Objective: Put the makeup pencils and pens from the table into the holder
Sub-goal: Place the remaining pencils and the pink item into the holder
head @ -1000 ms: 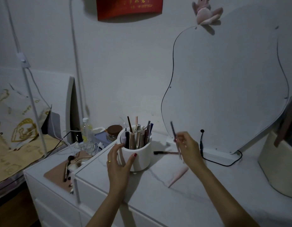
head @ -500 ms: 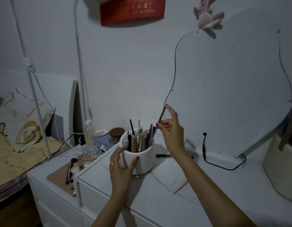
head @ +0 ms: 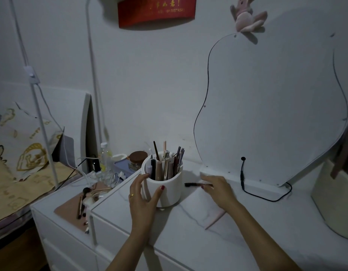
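A white round holder [head: 169, 190] stands on the white table [head: 257, 231], packed with several pencils and pens. My left hand [head: 143, 194] grips its left side, thumb on the front wall. Just right of the holder a dark pencil [head: 191, 184] lies flat. My right hand [head: 218, 189] is low over the table, and its thumb and fingertips pinch that pencil's right end. A pale pink pencil [head: 216, 219] lies on the table, partly hidden under my right forearm.
A large curved mirror back [head: 266, 114] stands behind, with a black cable [head: 266, 199] at its foot. A cream container [head: 335, 202] sits at the right. To the left, a lower cabinet holds a brown tray with brushes [head: 75, 204], a bottle [head: 104, 163] and a jar [head: 138, 158].
My right hand carried a thin pencil up over the holder, left it there, then came down to the dark pencil on the table. My left hand stayed on the holder.
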